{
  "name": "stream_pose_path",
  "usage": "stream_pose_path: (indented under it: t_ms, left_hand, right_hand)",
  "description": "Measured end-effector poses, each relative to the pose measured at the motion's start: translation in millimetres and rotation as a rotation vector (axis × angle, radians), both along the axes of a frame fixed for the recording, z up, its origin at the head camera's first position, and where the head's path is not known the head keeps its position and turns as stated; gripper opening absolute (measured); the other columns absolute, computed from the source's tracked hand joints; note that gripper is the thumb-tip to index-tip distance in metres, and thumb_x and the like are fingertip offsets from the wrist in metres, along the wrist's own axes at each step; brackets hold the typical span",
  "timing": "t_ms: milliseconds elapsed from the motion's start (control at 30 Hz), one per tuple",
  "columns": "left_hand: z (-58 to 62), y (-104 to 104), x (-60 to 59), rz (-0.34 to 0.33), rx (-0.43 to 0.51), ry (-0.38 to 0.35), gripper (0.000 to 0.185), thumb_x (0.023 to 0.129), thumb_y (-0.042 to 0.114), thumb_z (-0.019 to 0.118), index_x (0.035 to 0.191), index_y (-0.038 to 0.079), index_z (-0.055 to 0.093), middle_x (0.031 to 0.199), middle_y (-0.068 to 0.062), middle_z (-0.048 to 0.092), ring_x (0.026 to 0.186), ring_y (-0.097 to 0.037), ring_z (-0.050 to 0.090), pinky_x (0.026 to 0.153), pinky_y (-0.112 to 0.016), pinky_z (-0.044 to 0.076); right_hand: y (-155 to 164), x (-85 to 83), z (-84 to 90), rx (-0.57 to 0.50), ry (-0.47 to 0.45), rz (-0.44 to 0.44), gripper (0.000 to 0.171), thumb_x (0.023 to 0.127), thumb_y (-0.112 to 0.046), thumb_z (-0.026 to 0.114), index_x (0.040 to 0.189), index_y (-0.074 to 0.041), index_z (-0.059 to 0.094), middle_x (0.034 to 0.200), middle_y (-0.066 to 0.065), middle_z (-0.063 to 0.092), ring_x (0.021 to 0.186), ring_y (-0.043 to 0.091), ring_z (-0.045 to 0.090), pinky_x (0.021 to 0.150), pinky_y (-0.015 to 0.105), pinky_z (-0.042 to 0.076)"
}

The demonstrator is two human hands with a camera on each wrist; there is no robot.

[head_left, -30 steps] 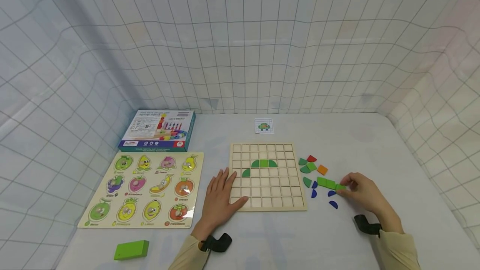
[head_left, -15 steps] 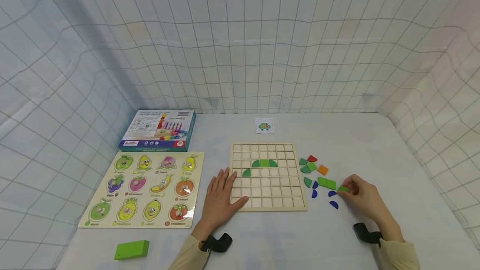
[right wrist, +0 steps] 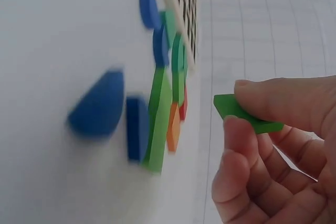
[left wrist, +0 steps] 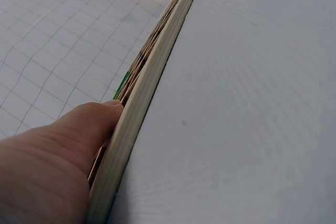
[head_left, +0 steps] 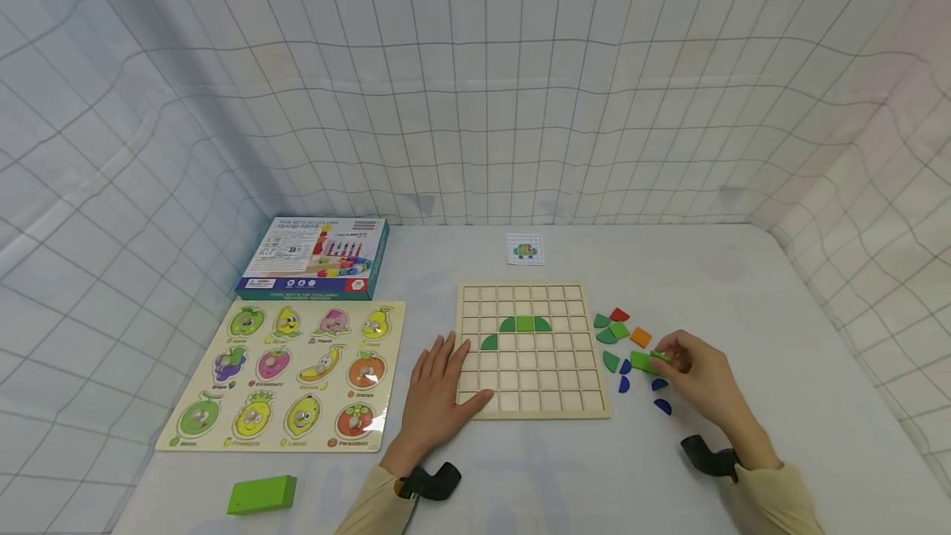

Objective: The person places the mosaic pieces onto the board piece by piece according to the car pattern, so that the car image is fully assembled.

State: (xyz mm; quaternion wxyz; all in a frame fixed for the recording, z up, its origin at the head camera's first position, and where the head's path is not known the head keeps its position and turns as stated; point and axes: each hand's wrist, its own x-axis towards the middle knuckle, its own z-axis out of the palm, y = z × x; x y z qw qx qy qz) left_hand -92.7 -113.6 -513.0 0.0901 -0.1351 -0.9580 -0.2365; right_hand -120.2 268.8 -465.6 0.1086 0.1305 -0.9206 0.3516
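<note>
My right hand [head_left: 704, 374] pinches a light-green square tile [right wrist: 227, 105] between thumb and fingers, raised above the table in the right wrist view. Close under it lie two more light-green square tiles [head_left: 642, 361]. My left hand [head_left: 433, 404] rests with fingers extended on the left edge of the wooden grid board [head_left: 538, 414], its thumb [left wrist: 86, 124] over the rim in the left wrist view. Set in the board are a green square [head_left: 524, 324] and several dark-green quarter-circles [head_left: 489, 343].
Blue half-circles [head_left: 663, 407], an orange square [head_left: 641, 337], a red piece [head_left: 620, 315] and green pieces lie right of the board. A picture card [head_left: 525, 249] lies behind it. At left are a fruit puzzle [head_left: 290, 386], a box [head_left: 312, 258] and a green block [head_left: 262, 494].
The right hand has lifted the light-green tile from the row's right end and moved left and slightly farther back with it, over the other two. The left hand has stayed in place.
</note>
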Motion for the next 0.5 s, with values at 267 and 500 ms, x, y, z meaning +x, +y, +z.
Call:
stream_pose_path:
  t_ms: [267, 500]
  left_hand:
    - [-1.7, 0, -0.8, -0.006, 0.007, 0.003, 0.081, 0.085, 0.055, 0.060, 0.145, 0.007, 0.039, 0.151, -0.016, 0.027, 0.141, -0.031, 0.016, 0.112, -0.047, 0.009]
    - [-0.8, 0, 0.0, -0.006, 0.013, 0.010, 0.081, 0.084, 0.055, 0.062, 0.145, 0.006, 0.039, 0.151, -0.017, 0.028, 0.141, -0.032, 0.017, 0.112, -0.047, 0.010]
  right_hand:
    - [-45, -19.1, 4.3, -0.051, -0.027, 0.161, 0.019, 0.079, -0.006, 0.077, 0.086, -0.011, 0.060, 0.069, -0.007, 0.051, 0.058, 0.008, 0.047, 0.048, 0.023, 0.041]
    - [-84, -38.7, 4.8, -0.131, -0.069, 0.316, 0.016, 0.081, -0.007, 0.076, 0.087, -0.012, 0.061, 0.074, -0.007, 0.055, 0.060, 0.008, 0.052, 0.053, 0.024, 0.046]
